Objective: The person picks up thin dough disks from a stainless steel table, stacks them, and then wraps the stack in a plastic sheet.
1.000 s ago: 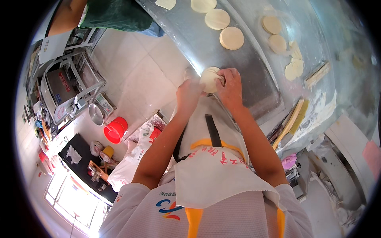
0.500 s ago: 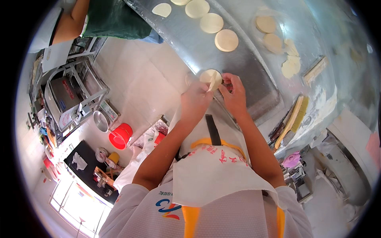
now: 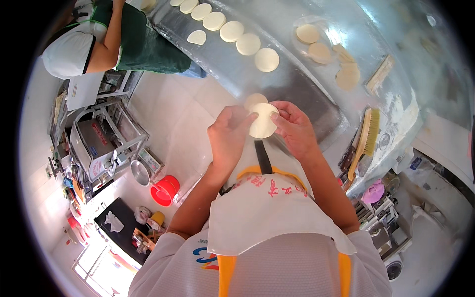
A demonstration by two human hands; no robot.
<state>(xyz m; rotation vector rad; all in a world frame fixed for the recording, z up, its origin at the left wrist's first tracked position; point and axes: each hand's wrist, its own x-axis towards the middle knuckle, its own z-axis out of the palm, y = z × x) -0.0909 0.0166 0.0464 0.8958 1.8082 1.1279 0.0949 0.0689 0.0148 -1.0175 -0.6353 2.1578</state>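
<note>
Between my two hands is a thin, pale round of dough (image 3: 262, 124), spread flat just off the near edge of the metal table (image 3: 307, 106). My left hand (image 3: 230, 132) pinches its left rim between thumb and fingers. On the opposite rim, the thumb of my right hand (image 3: 297, 129) presses on top with the fingers behind. Partly hidden beyond it, at the table edge, is another pale round (image 3: 256, 100). Farther up the table runs an overlapping row of dough rounds (image 3: 248, 44), the nearest one (image 3: 266, 60) lying slightly apart.
A cut dough piece (image 3: 197, 37) lies left of the row. At right are dough scraps (image 3: 347, 75), a wooden block (image 3: 380, 74) and a yellow-bristled brush (image 3: 369, 133). A person in a green apron (image 3: 153, 49) works at far left. A red bucket (image 3: 165, 191) stands on the floor.
The dough between my hands was folded over and narrow; now it is spread out flat and nearer my body. My fingers have moved to its two sides. The whole view has shifted a little.
</note>
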